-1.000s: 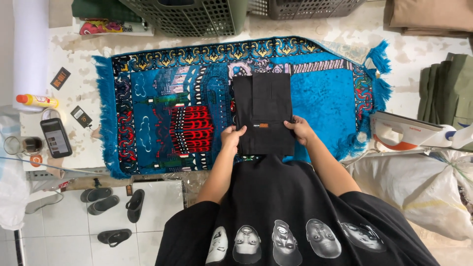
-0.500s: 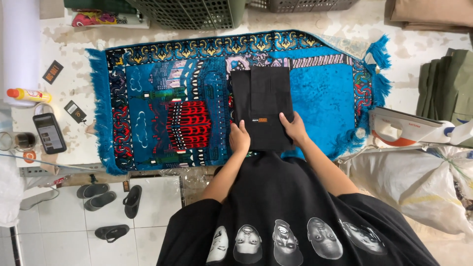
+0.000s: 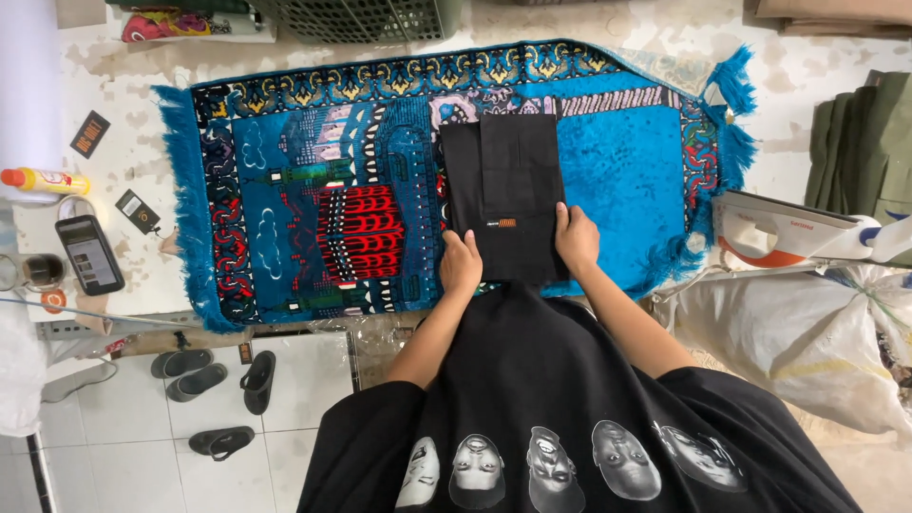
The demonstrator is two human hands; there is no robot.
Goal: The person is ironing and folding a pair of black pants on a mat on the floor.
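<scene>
We press our left hand (image 3: 462, 264) and right hand (image 3: 577, 237), fingers flat and together, on the near end of the folded black cloth (image 3: 503, 195) lying on the blue rug (image 3: 313, 190) on the tabletop (image 3: 133, 123), so folding looks almost done.

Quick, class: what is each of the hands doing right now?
Left hand: open, flat on the folded black garment.
Right hand: open, flat on it too.

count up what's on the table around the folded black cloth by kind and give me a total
Folded black garment: 1
Blue patterned rug: 1
Clothes iron: 1
Phone: 1
Yellow bottle: 1
Small dark tags: 2
Total: 7
</scene>
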